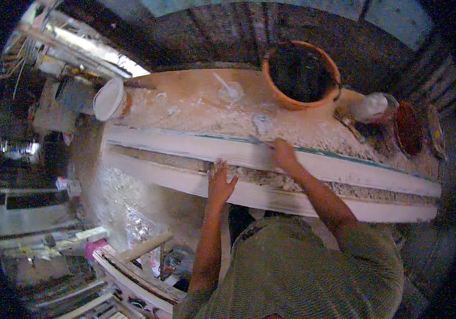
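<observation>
Two long white moulding-like pieces lie side by side across the worktable. A teal line runs along the back edge of the far piece (185, 142). My left hand (221, 183) rests with spread fingers over the gap and the near piece (169, 179), holding nothing. My right hand (285, 156) is closed on a small thin tool (258, 141), whose tip is at the teal-lined edge. Its exact kind is too blurred to tell. Whitish crumbs (286, 182) fill the gap between the two pieces beside my hands.
An orange bucket (294, 106), dark inside, stands at the back of the table (185, 82). A white-rimmed bucket (109, 99) is at the left end. Jars, including a whitish one (375, 103) and a dark red one (408, 127), stand at right. Wooden frames (132, 284) lie lower left.
</observation>
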Motion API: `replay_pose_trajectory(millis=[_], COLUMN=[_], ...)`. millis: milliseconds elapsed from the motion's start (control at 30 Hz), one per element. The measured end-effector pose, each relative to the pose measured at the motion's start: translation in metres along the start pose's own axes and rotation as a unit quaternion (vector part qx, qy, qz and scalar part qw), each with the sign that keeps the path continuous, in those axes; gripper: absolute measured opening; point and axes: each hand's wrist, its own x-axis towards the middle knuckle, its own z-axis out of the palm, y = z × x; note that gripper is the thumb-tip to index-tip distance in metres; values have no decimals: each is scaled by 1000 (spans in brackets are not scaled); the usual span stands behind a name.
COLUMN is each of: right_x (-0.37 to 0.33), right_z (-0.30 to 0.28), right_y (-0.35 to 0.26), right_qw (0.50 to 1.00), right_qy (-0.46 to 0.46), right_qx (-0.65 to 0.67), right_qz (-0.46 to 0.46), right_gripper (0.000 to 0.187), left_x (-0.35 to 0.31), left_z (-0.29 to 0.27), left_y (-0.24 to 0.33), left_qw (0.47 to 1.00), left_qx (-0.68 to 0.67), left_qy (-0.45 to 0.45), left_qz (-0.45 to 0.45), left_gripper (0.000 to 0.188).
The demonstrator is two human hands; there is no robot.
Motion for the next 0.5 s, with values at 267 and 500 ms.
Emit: replay_pose_trajectory(millis=[267,500], right_x=[39,126], right_z=[79,160], right_y=[-109,-323], right_qw=[992,985], right_qy=[67,-9], right_qx=[-33,-107], right_qz=[-98,-136], right_gripper=[41,24], left_x=[38,71], left_z=[-45,-99], left_y=[-137,-215], left_qw=[990,997], left_qx=[-18,21], left_qy=[138,34], left_qz=[-3,-73], left_gripper=[86,92])
